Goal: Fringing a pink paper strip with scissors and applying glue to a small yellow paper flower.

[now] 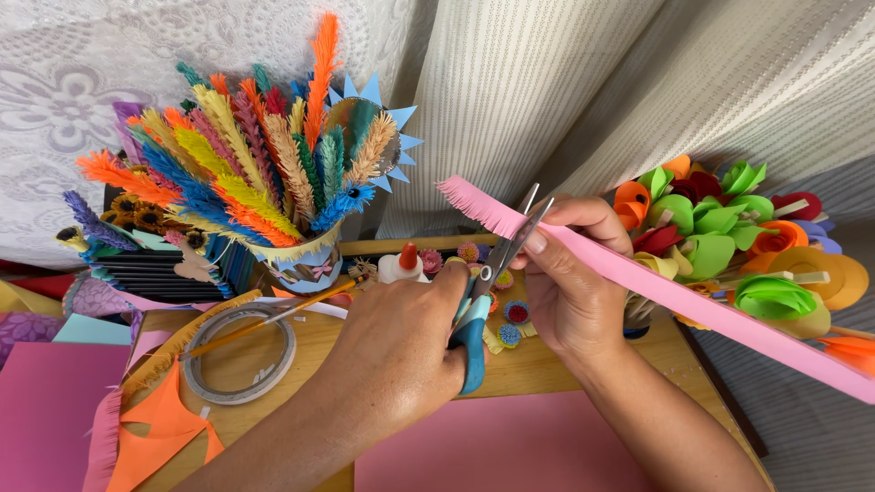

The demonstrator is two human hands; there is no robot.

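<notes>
I was in the fringing step: my left hand [401,342] closed its fingers on the blue-handled scissors [488,292], my right hand [570,273] pinched the pink paper strip [693,305] above the surface [538,369], and the next cut needed close, even spacing.

Open table [538,364] between the hands; feather pot [305,260] left, paper flowers [720,232] right block.
</notes>
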